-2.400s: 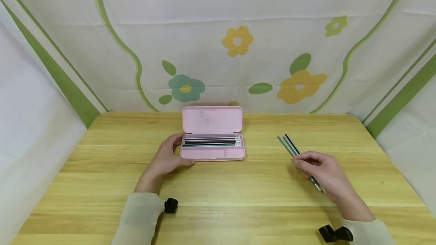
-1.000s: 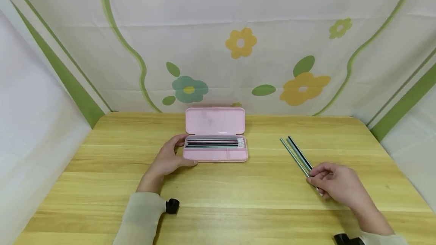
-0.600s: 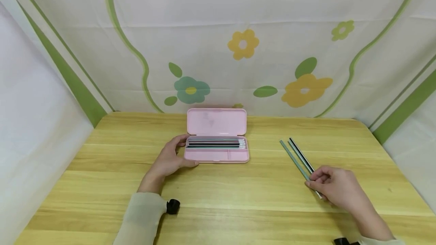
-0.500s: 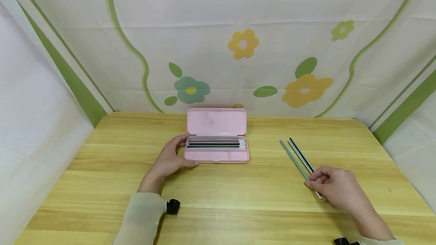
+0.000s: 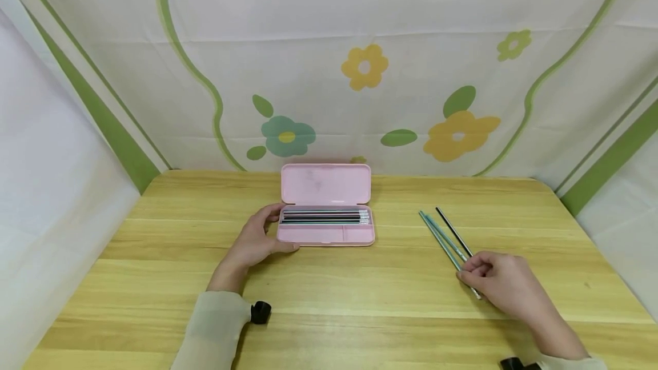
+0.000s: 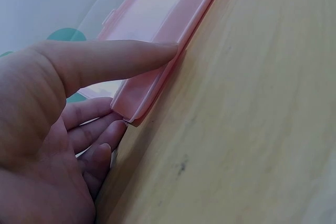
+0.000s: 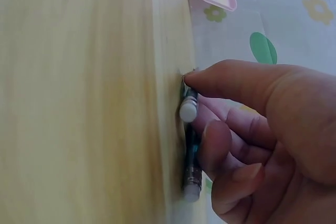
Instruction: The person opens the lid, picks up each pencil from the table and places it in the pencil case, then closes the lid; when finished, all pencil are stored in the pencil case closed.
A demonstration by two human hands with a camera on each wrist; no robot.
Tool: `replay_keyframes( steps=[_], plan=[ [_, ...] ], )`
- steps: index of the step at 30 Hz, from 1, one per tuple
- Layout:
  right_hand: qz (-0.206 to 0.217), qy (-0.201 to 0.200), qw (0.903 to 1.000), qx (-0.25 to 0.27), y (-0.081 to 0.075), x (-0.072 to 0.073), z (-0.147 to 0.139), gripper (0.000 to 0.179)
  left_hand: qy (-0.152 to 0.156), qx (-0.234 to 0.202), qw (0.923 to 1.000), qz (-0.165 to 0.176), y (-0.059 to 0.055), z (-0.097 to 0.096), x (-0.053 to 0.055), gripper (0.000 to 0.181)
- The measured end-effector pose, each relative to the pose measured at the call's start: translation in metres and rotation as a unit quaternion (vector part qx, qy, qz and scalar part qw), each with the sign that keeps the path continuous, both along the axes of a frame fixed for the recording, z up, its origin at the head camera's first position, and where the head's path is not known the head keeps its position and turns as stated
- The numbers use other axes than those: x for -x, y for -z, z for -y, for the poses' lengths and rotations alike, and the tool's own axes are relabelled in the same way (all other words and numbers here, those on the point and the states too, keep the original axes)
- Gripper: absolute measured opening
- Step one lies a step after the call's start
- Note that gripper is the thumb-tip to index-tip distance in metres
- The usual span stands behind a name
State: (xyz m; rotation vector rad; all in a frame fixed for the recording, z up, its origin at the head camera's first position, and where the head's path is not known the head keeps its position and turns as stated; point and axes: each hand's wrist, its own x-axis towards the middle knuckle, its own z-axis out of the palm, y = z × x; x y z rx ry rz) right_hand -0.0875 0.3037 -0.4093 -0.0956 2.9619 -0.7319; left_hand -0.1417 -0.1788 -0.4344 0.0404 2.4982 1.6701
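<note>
A pink pencil case [image 5: 308, 236] lies at the back middle of the table with its lid [image 5: 326, 183] raised. Several pencils [image 5: 321, 217] with white eraser ends fill its rear compartment. My left hand [image 5: 253, 241] holds the case's left end, thumb along the front edge and fingers at the back corner. To the right, my right hand [image 5: 509, 281] pinches pencils near their eraser ends: two teal pencils [image 5: 438, 238] close together and a black pencil [image 5: 452, 230] fanned apart. White erasers [image 7: 188, 112] show in the right wrist view; fingers partly hide the pencils' lower lengths.
The wooden table [image 5: 329, 313] runs back to a white curtain [image 5: 293, 61] printed with flowers. More white cloth [image 5: 56, 147] hangs at both sides. The case's two front compartments show bare pink bottoms.
My right hand slid down the pencils toward their eraser ends. One teal pencil shifted left from beside the black pencil to the other teal one. My left hand stays on the case.
</note>
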Motion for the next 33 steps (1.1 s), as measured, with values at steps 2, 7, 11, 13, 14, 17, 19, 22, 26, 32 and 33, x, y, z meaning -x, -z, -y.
replay_keyframes(
  steps=[2,7,11,13,14,17,19,22,26,32,33],
  plan=[
    [0.002,0.001,1.0000,0.001,0.0008,0.0006,-0.0003,0.020,0.001,0.004,1.0000,-0.006,-0.0014,-0.0006,-0.0011,0.094],
    [0.000,0.004,0.9999,0.017,0.0009,0.0003,0.0009,0.020,0.000,0.012,0.9999,-0.010,-0.0021,-0.0007,-0.0022,0.093],
    [-0.008,0.001,0.9994,0.034,0.0011,-0.0004,0.0022,0.018,-0.001,0.009,0.9999,-0.007,-0.0013,-0.0001,-0.0015,0.093],
    [-0.014,0.001,0.9991,0.041,0.0011,-0.0004,0.0020,0.018,0.001,0.009,0.9999,-0.010,-0.0018,-0.0003,-0.0012,0.093],
    [-0.016,0.000,0.9989,0.044,0.0010,-0.0003,0.0020,0.017,0.002,0.011,0.9999,-0.010,-0.0020,-0.0004,-0.0009,0.092],
    [-0.017,-0.001,0.9982,0.057,-0.0001,0.0000,0.0016,0.018,0.003,0.013,0.9998,-0.011,-0.0028,-0.0010,-0.0009,0.093],
    [-0.016,-0.001,0.9979,0.062,-0.0012,0.0002,0.0017,0.018,0.005,0.016,0.9998,-0.012,-0.0024,-0.0011,-0.0008,0.093],
    [-0.015,-0.002,0.9975,0.068,-0.0025,0.0003,0.0025,0.017,0.002,0.012,0.9999,-0.007,-0.0021,-0.0015,-0.0011,0.094],
    [-0.014,-0.002,0.9974,0.071,-0.0030,0.0006,0.0042,0.016,0.005,0.007,0.9999,-0.007,-0.0025,-0.0011,-0.0021,0.092],
    [-0.014,-0.010,0.9958,0.089,-0.0019,0.0011,0.0042,0.015,0.005,0.006,0.9999,-0.013,-0.0031,-0.0009,-0.0026,0.092],
    [-0.014,-0.011,0.9954,0.094,-0.0017,0.0012,0.0042,0.015,0.004,0.007,0.9999,-0.013,-0.0030,-0.0009,-0.0025,0.092]
  ],
)
